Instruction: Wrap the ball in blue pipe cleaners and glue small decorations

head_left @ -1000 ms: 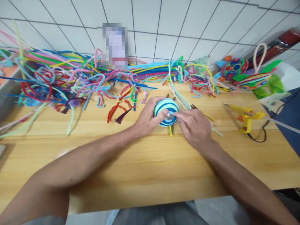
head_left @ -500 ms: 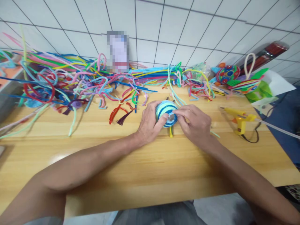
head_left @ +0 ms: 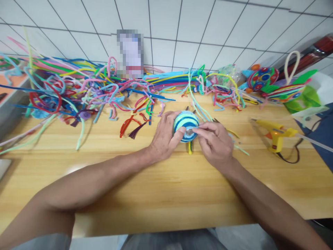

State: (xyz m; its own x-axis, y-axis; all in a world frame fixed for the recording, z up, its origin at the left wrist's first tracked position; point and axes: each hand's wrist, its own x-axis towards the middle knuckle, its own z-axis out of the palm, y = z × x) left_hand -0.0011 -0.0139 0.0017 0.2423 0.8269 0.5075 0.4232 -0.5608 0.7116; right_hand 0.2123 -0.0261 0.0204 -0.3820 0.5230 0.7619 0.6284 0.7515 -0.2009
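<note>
The pale wooden surface (head_left: 156,194), its grain running sideways, spans the view and meets a white tiled wall (head_left: 169,21) with dark joint lines. Near its middle, a round ball wrapped in blue and mint-green bands (head_left: 185,119) is held between the two hands. The left hand (head_left: 165,137) curls round the ball's left side, fingers partly closed on it, thumb on the front. The right hand (head_left: 218,144) has its fingertips drawn nearly together at a greyish round spot on the ball; whether they pinch anything is too small to tell. A yellow-and-green strip (head_left: 190,148) shows just below the ball.

Along the wall lies a tangled heap of multicoloured fuzzy stems (head_left: 111,97), with a blurred upright panel (head_left: 130,52) behind it. A grey-walled bin (head_left: 15,99) stands at far left. To the right are a yellow glue gun (head_left: 277,137) with a black cord, a red ornament with coloured dots (head_left: 262,78) and a dark red wrapped cylinder (head_left: 316,52) by the wall. Pale grey floor (head_left: 241,232) shows below the front edge.
</note>
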